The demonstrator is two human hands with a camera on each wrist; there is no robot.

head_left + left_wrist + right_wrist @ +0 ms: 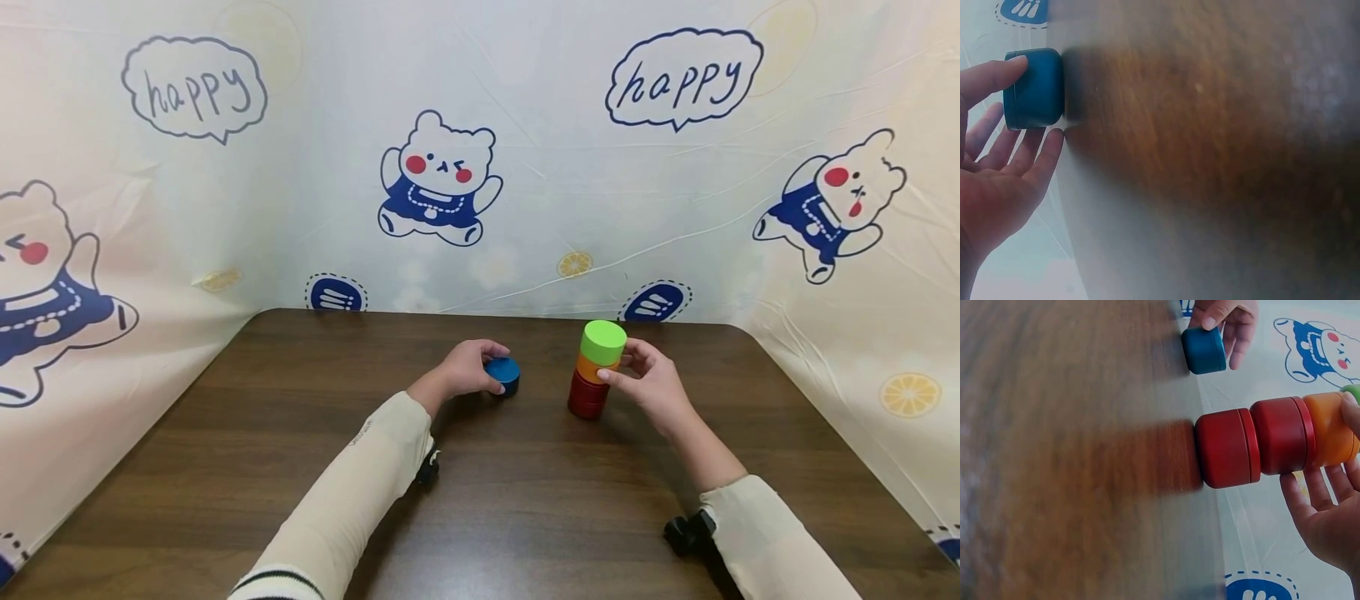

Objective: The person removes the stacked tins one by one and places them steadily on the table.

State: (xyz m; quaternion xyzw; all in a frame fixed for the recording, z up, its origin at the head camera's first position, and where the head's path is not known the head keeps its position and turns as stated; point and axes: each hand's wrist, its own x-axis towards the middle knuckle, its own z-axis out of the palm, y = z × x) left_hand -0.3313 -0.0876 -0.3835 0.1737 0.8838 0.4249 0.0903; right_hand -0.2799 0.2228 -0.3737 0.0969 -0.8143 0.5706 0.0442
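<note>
- Two hands at work over dark wooden surface [300, 467], both arms in cream sleeves.
- Left hand [468, 368]: curled round blue cup [503, 373], thumb on one side, fingers on the far side; cup resting on the surface, left of centre. Left wrist view: fingertip [1016, 62] on the cup's edge, remaining fingers spread just beside the blue cup [1035, 87], palm partly open.
- Right hand [652, 385]: pinching the stack [596, 371] from its right side, thumb at the orange cup [592, 368], fingers behind, near the green cup [603, 342].
- Stack order, bottom to top: two red cups [587, 398], orange cup, green cup. Stack upright, base on the surface, right of centre.
- Right wrist view: lower red cup [1225, 447] and upper red cup [1282, 435] nested end to end, orange cup [1332, 431] above them under the fingers, a sliver of the green cup [1352, 392] at frame edge; right hand [1329, 519] cupped round the upper part of the stack.
- Blue cup and stack apart, bare wood between them.
- Backdrop: pale cloth [525, 100] printed with cartoon bears and "happy" speech bubbles, draped behind and along both sides of the surface.
- Dark wrist straps [686, 533] visible at the sleeve ends.
</note>
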